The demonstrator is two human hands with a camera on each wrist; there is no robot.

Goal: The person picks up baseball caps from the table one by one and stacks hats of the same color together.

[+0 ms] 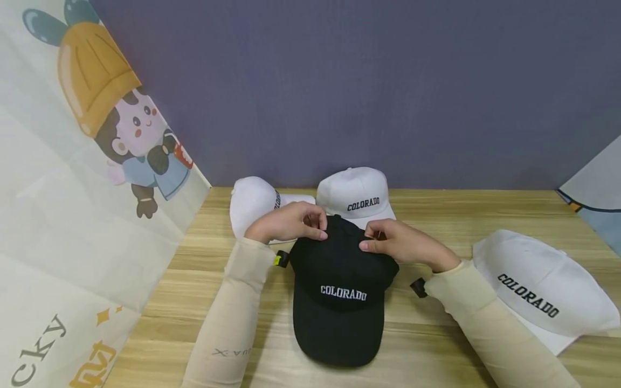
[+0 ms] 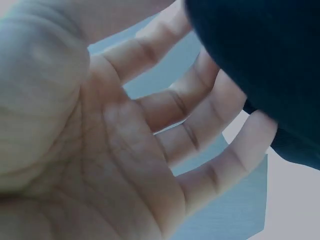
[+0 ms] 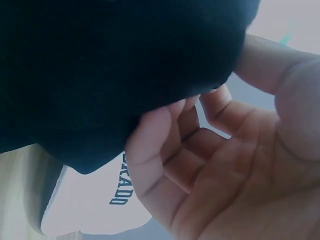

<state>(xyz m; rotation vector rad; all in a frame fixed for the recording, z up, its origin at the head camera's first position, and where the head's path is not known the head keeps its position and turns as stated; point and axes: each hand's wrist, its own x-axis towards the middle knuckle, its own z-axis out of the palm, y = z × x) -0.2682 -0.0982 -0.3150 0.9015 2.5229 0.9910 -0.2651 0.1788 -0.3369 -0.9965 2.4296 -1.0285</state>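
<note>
A black cap (image 1: 339, 328) with white COLORADO lettering is in the middle of the head view, its brim toward the person. My left hand (image 1: 291, 220) pinches the cap's upper left part between thumb and fingers. Opposite it, my right hand (image 1: 407, 242) pinches the upper right part. In the left wrist view, the fingers (image 2: 205, 107) curve behind the dark fabric (image 2: 260, 55). The right wrist view has the fingers (image 3: 155, 135) bent under the black cloth (image 3: 115, 60). Just behind the black cap stand two white caps, one on the left (image 1: 252, 205) and one on the right (image 1: 351, 191).
Another white COLORADO cap (image 1: 533, 280) lies at the right, beside the right forearm. All the caps are on a wood-grain table (image 1: 436, 350). A dark grey panel (image 1: 359, 91) borders the table's back, and a cartoon-printed sheet (image 1: 63, 215) borders its left side.
</note>
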